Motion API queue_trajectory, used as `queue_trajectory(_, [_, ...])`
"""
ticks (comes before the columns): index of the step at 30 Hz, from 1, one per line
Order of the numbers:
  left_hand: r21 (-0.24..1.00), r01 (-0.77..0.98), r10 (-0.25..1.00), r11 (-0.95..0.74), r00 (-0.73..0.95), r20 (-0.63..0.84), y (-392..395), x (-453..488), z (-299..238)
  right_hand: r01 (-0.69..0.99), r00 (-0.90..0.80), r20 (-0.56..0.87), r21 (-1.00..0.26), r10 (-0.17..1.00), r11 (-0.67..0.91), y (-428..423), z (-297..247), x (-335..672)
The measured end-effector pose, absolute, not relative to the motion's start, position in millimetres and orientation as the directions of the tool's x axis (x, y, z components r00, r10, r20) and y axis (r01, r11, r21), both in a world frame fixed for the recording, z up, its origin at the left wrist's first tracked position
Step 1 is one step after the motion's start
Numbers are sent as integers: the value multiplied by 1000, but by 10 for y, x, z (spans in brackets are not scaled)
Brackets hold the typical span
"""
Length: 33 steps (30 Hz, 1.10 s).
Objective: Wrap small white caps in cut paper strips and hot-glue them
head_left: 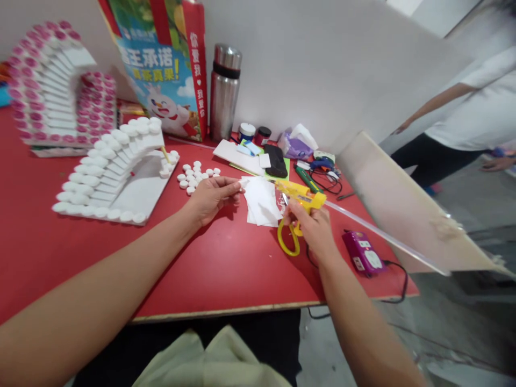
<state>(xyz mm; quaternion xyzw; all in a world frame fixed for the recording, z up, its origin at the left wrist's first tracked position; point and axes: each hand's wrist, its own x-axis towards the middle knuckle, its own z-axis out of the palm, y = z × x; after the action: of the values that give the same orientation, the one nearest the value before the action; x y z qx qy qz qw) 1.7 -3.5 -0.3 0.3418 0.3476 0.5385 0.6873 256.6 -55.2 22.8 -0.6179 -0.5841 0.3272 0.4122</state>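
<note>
My left hand is closed in a pinch on a small white piece, held just above the red table. My right hand grips a yellow hot glue gun with a long clear glue stick trailing out to the right. The gun's nozzle points left toward the white piece. Yellow-handled scissors lie under my right hand. White paper sheets lie between my hands.
A white stepped model of bottle caps stands at left, a pink-capped one behind it. Loose white caps, a steel flask, a printed carton, a purple power strip, a leaning board. Another person stands at right.
</note>
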Motion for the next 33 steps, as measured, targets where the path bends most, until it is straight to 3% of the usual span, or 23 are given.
queue_trajectory(7, [853,-475,967,215,225,-119,-52,48,-23,493,435,183,-868,882,-62,-364,76,3470])
queue_trajectory(11, [851,-483,968,206,229,-105,-63,50,-20,585,412,120,-795,903,-160,-292,-27,3636])
queue_trajectory(19, [836,-505,963,212,255,-91,-71,53,-8,785,410,189,-572,892,-240,-387,-19,3616])
queue_trajectory(24, [839,-499,957,216,277,-82,-82,55,-7,893,315,245,-403,917,-199,-514,-28,3655])
queue_trajectory(31, [843,-488,956,225,277,-95,-74,46,-26,939,269,321,-296,908,-174,-820,-7,3549])
queue_trajectory(33, [842,-492,957,222,277,-90,-64,44,-36,967,231,394,-197,890,-164,-1023,98,3451])
